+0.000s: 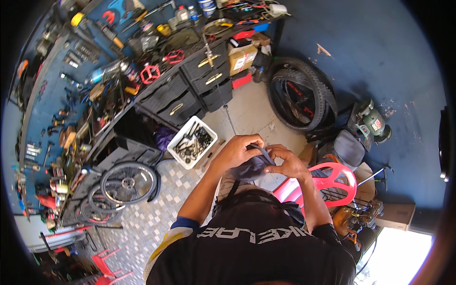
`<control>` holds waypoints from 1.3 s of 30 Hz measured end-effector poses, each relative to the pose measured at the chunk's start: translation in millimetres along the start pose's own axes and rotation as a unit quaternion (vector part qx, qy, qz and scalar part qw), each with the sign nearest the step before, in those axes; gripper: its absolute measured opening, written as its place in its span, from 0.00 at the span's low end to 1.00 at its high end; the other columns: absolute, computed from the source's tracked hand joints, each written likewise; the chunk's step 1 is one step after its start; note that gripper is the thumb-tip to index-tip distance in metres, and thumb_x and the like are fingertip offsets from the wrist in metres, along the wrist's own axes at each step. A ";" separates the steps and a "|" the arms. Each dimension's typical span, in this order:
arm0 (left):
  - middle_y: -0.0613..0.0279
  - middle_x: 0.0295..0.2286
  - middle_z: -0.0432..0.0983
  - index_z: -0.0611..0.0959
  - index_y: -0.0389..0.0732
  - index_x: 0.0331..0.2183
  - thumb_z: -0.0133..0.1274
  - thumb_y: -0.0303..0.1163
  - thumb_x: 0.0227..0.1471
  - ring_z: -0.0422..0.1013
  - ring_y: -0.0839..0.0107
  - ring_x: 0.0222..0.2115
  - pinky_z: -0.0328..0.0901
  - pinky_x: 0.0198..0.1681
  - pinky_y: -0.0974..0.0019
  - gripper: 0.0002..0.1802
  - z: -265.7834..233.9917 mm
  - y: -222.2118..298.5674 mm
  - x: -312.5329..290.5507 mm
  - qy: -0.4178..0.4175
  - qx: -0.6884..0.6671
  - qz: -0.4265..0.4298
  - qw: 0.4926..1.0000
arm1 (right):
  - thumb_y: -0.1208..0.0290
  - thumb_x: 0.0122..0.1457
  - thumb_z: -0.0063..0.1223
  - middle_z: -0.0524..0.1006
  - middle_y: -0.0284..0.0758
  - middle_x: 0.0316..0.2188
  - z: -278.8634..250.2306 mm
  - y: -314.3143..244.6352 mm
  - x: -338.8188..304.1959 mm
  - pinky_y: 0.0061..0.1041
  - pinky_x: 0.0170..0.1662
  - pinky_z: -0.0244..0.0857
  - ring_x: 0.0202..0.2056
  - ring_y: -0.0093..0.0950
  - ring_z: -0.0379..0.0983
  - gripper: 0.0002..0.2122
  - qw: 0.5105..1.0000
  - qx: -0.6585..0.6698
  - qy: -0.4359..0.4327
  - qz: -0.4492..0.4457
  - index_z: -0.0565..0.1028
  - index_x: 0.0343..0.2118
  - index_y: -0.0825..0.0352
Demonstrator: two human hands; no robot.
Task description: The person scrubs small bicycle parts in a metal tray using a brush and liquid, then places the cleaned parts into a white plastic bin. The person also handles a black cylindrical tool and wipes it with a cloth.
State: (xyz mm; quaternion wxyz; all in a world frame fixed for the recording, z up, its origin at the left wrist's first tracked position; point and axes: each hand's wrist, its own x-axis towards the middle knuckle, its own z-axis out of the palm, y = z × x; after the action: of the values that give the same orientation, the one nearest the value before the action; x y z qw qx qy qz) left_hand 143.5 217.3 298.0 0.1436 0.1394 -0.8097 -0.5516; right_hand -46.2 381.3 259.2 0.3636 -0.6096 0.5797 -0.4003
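Both of my hands are raised in front of my waist on a dark grey, soft piece that looks like cloth [251,168]; its exact kind does not show. My left hand [241,149] pinches its upper edge with thumb and fingers. From the other side my right hand [287,162] grips the same edge, its fingers curled and thumb pressed in. The piece hangs slack between the hands, in front of my light trousers. Part of it is hidden behind my hands.
A white bin [192,142] of metal parts stands on the floor ahead. Pink-red plastic chair [332,183] at my right; bicycle wheels [128,183] at left; tyres [301,95] against the blue wall. A cluttered workbench with black drawers [173,102] runs along the far left.
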 end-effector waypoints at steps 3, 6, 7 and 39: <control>0.55 0.30 0.77 0.77 0.38 0.34 0.62 0.27 0.47 0.75 0.52 0.33 0.67 0.38 0.53 0.11 -18.8 -24.8 47.0 0.009 0.128 0.055 0.990 | 0.67 0.52 0.73 0.76 0.35 0.32 -25.9 12.4 19.9 0.31 0.47 0.63 0.41 0.30 0.71 0.17 1.000 -0.006 0.010 0.014 0.71 0.29 0.66; 0.55 0.30 0.76 0.77 0.38 0.34 0.61 0.24 0.47 0.75 0.54 0.32 0.68 0.36 0.57 0.11 -34.9 -62.3 94.9 0.046 0.153 0.029 0.987 | 0.65 0.58 0.68 0.72 0.26 0.26 -57.0 24.7 59.8 0.27 0.39 0.61 0.33 0.20 0.65 0.14 0.968 0.123 0.048 0.212 0.73 0.29 0.67; 0.55 0.30 0.76 0.77 0.37 0.34 0.60 0.23 0.46 0.75 0.55 0.31 0.68 0.35 0.60 0.11 -42.4 -68.5 118.8 0.061 0.153 0.025 0.986 | 0.60 0.64 0.61 0.71 0.24 0.28 -68.6 44.0 71.9 0.23 0.41 0.61 0.36 0.15 0.63 0.14 0.955 0.214 0.055 0.197 0.74 0.33 0.68; 0.60 0.45 0.76 0.79 0.40 0.49 0.51 0.54 0.59 0.70 0.66 0.47 0.65 0.55 0.61 0.28 -214.2 -318.7 395.5 0.588 -0.295 -0.046 0.752 | 0.74 0.55 0.60 0.80 0.39 0.39 -111.3 168.0 614.8 0.38 0.48 0.68 0.41 0.38 0.77 0.09 0.949 0.019 -0.063 -0.309 0.81 0.40 0.66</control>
State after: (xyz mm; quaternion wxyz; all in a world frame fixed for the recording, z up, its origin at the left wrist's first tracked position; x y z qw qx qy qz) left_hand -116.1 -229.8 106.7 0.5994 0.4243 -0.3556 -0.5781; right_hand -212.6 -240.5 193.9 0.2698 -0.7755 0.3311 -0.4649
